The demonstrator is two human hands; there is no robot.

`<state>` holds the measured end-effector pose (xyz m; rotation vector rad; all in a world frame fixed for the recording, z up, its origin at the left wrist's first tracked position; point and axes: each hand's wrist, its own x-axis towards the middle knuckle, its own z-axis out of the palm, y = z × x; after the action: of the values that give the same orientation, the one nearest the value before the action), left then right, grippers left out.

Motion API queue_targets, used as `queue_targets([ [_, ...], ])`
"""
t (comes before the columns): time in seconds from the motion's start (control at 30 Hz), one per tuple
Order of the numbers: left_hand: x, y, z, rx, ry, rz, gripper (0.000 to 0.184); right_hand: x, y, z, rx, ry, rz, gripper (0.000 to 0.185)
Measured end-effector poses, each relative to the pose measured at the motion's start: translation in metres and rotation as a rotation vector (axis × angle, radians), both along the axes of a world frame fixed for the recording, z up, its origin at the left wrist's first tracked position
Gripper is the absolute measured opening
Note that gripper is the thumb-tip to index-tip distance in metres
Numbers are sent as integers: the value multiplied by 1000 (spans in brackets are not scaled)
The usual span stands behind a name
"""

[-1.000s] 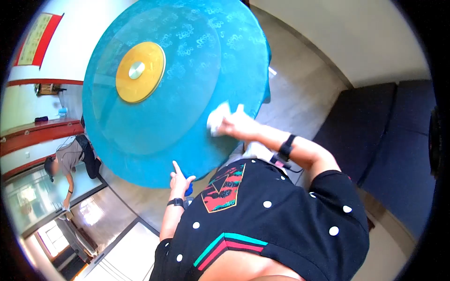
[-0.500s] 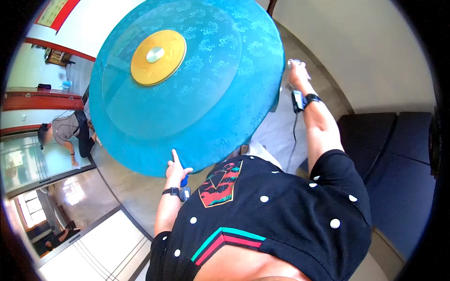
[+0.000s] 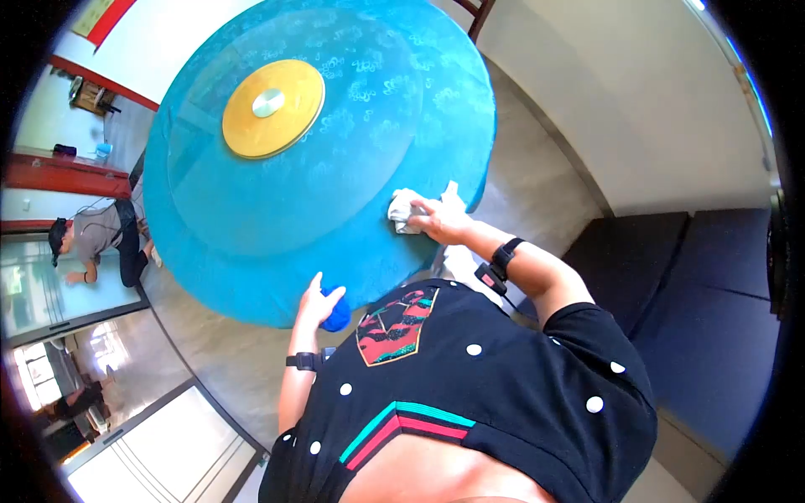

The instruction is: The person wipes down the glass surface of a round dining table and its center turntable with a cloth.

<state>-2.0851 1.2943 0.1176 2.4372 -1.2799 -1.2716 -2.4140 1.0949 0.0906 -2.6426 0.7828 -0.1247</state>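
A round table with a teal patterned cloth [image 3: 243, 289] fills the upper middle, a clear glass disc [image 3: 277, 201] and a gold round hub [image 3: 289, 126] on top. My right hand [image 3: 443, 221] grips a crumpled white cloth [image 3: 404, 211] against the tabletop near its right front edge. At the front edge, my left hand [image 3: 315, 307] is closed round a blue bundle [image 3: 338, 312], thumb and forefinger pointing up the table. The hidden fingers lie behind the bundle.
Another person [image 3: 96, 230] kneels or bends at a glass panel [image 3: 42, 281] on the left. Dark padded seats [image 3: 704, 293] stand at the right beside a pale wall [image 3: 620, 109]. Part of a dark wooden chair [image 3: 480, 17] shows beyond the table.
My right hand with the white cloth went out past the table's right edge and came back onto the tabletop. My left hand has turned, showing more of the blue bundle.
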Motion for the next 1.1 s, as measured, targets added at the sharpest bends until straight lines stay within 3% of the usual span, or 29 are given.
queue_targets([
  [0.03,-9,-3,-12,-98,57,97,84,-6,-7,-1,-29,61,37,36],
  [0.13,-29,-24,-20,-132,201,265,80,-15,-28,5,-125,148,140,34],
  [0.2,-49,-35,-20,-129,136,275,73,-19,-58,11,-191,218,124,32],
  [0.23,-62,-42,-16,-96,73,221,70,-25,-79,17,-256,284,38,30],
  [0.3,-76,-49,-25,-106,-68,117,62,-36,-140,-4,-122,260,-188,33],
  [0.4,-109,-64,-11,23,-274,112,62,-86,-248,-36,-124,272,-380,33],
  [0.47,-120,-70,-13,65,-330,139,63,-109,-293,-20,-34,237,-654,32],
  [0.53,-124,-75,-20,117,-407,236,63,-116,-325,-31,-99,191,-728,32],
  [0.6,-133,-78,-17,129,-441,291,63,-109,-332,-24,-72,146,-605,32],
  [0.67,-135,-83,-17,142,-467,338,63,-82,-304,-19,-14,-9,-314,35],
  [0.7,-134,-83,-17,166,-470,337,64,-72,-286,-27,27,-91,-19,36],
  [0.8,-128,-83,-23,204,-463,353,65,-43,-189,-5,-100,154,419,39],
  [0.83,-128,-82,-23,203,-461,346,65,-45,-174,-34,-135,-156,485,38],
  [1.0,-124,-87,-22,234,-442,349,64,-50,-243,-47,-127,-59,447,21],
  [1.07,-127,-86,-18,240,-450,353,64,-61,-295,-29,-320,102,314,22],
  [1.1,-126,-86,-16,249,-448,354,63,-67,-320,-25,-298,124,138,25],
])
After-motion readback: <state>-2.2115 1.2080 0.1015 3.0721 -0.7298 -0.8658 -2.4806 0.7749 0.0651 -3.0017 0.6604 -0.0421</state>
